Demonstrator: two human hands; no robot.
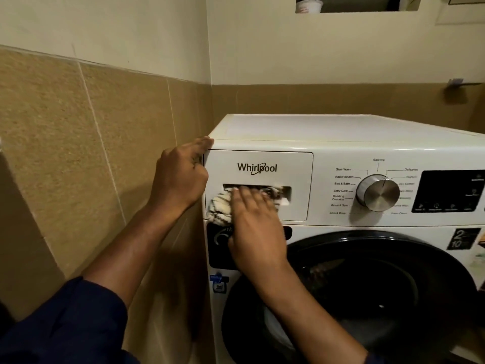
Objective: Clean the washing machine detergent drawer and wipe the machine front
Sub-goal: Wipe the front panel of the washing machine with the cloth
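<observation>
Tiled wall [78, 153] is hugging machine [341, 135] left edge; open-fingered left hand [181, 177] is bracing its corner, flat right hand [254, 224] pressing cloth [217, 207] into drawer [294, 164] recess

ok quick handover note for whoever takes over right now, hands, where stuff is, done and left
Left hand: rests on the washing machine at its top left corner, holding nothing.
Right hand: flat fingers press the striped cloth into the handle recess of the detergent drawer.
Done: drawer is shut; whether its inside is clean cannot be told.
Left: wipe the control panel, dial and door.
</observation>
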